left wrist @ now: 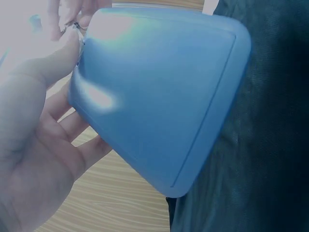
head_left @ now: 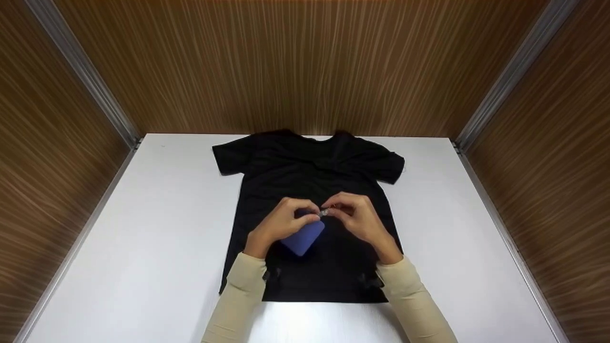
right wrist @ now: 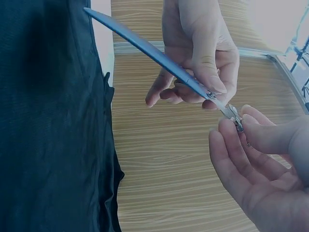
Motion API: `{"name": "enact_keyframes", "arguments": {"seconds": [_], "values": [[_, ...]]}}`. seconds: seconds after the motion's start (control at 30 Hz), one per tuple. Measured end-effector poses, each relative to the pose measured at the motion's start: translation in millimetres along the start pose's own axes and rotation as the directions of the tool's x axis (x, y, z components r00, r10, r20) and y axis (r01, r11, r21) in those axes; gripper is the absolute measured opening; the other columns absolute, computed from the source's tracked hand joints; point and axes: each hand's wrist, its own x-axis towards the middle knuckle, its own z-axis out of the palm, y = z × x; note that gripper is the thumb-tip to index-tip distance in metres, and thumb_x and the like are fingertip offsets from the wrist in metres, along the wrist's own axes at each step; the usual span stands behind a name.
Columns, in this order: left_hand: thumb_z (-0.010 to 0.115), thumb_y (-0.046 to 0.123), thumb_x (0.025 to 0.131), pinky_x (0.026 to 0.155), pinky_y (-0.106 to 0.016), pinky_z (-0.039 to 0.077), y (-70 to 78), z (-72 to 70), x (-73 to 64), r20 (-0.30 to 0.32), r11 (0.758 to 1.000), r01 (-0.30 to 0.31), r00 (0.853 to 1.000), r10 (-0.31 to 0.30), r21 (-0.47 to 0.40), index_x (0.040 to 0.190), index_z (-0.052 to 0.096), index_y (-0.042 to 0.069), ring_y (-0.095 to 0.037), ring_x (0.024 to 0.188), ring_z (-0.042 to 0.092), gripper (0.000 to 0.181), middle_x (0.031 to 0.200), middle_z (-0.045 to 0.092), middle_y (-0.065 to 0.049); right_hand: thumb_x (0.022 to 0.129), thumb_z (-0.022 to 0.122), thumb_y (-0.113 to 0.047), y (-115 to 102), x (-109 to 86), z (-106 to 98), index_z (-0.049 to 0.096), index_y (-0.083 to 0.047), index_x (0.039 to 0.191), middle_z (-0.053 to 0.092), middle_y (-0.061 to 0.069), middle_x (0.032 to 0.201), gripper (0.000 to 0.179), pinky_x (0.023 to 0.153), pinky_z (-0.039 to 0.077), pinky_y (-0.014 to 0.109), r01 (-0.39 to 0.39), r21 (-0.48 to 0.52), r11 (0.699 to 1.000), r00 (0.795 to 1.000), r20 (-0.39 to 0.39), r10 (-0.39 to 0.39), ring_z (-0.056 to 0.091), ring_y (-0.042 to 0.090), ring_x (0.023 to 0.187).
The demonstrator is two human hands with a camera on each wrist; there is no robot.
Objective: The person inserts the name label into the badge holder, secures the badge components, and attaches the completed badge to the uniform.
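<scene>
A flat blue badge point(head_left: 305, 238) with rounded corners hangs tilted over the black T-shirt point(head_left: 314, 181). My left hand point(head_left: 281, 223) pinches its upper corner between thumb and fingertips; the other fingers spread behind it in the left wrist view. From that corner a short clear strap runs to a small metal clip point(right wrist: 235, 117). My right hand point(head_left: 360, 219) pinches this clip between thumb and index finger. Seen edge-on in the right wrist view, the badge looks thin. The T-shirt lies flat under both hands, its neck at the far side and sleeves spread.
The T-shirt rests on a white table point(head_left: 157, 214). A brown wood-grain panel point(head_left: 295, 66) stands along the table's far edge, with similar panels at left and right. Metal rails point(head_left: 519, 62) line the corners.
</scene>
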Motion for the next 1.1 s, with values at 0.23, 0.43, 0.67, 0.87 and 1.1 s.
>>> {"name": "enact_keyframes", "arguments": {"seconds": [0.23,0.43,0.67,0.87,1.1], "values": [[0.07,0.023,0.099,0.086,-0.043,0.06,0.7,0.2,0.0,0.013,1.0,-0.005,1.0,0.005,-0.009,0.102,0.078,0.007,-0.016,0.093,0.071,0.019,0.102,0.078,-0.005,0.091,0.073,0.003,0.4,-0.4,1.9,0.079,-0.005,0.098,0.077,0.011,0.095,0.012,0.071,0.062,0.026,0.03,-0.001,1.0,1.0,-0.01,-0.03,0.075,0.027,0.082],[0.072,0.021,0.098,0.085,-0.044,0.06,1.9,1.9,-0.2,0.016,1.0,0.014,1.0,-0.014,-0.002,0.098,0.077,0.009,-0.015,0.091,0.071,0.013,0.098,0.078,-0.005,0.091,0.073,0.003,0.9,-0.4,3.4,0.08,-0.007,0.098,0.078,0.007,0.095,0.013,0.073,0.061,0.024,0.013,-0.015,1.0,1.0,0.004,-0.013,0.075,0.022,0.084],[0.07,0.019,0.099,0.087,-0.037,0.06,2.7,3.3,0.1,0.02,1.0,0.018,1.0,-0.018,0.001,0.1,0.077,0.007,-0.016,0.094,0.073,0.014,0.101,0.078,-0.005,0.091,0.074,0.001,-0.4,-0.4,4.4,0.081,-0.007,0.097,0.078,0.007,0.094,0.012,0.07,0.06,0.024,0.005,-0.035,0.999,1.0,-0.005,-0.005,0.074,0.022,0.083],[0.067,0.016,0.1,0.084,-0.041,0.061,1.3,3.0,-0.5,0.021,1.0,0.018,1.0,-0.019,0.003,0.105,0.078,0.001,-0.019,0.093,0.074,0.019,0.106,0.079,-0.009,0.09,0.075,0.003,-1.3,-1.0,5.4,0.081,-0.007,0.097,0.079,0.008,0.094,0.014,0.07,0.062,0.028,0.002,-0.039,0.999,1.0,-0.01,-0.002,0.076,0.024,0.083],[0.069,0.015,0.099,0.08,-0.04,0.06,1.5,4.4,-0.7,0.028,1.0,0.021,0.999,-0.021,0.0,0.101,0.079,0.003,-0.019,0.088,0.072,0.016,0.102,0.079,-0.009,0.091,0.074,0.003,-2.8,-0.3,6.2,0.081,-0.007,0.097,0.079,0.007,0.096,0.013,0.072,0.062,0.028,-0.01,-0.062,0.998,1.0,0.014,0.011,0.075,0.018,0.085]]}}
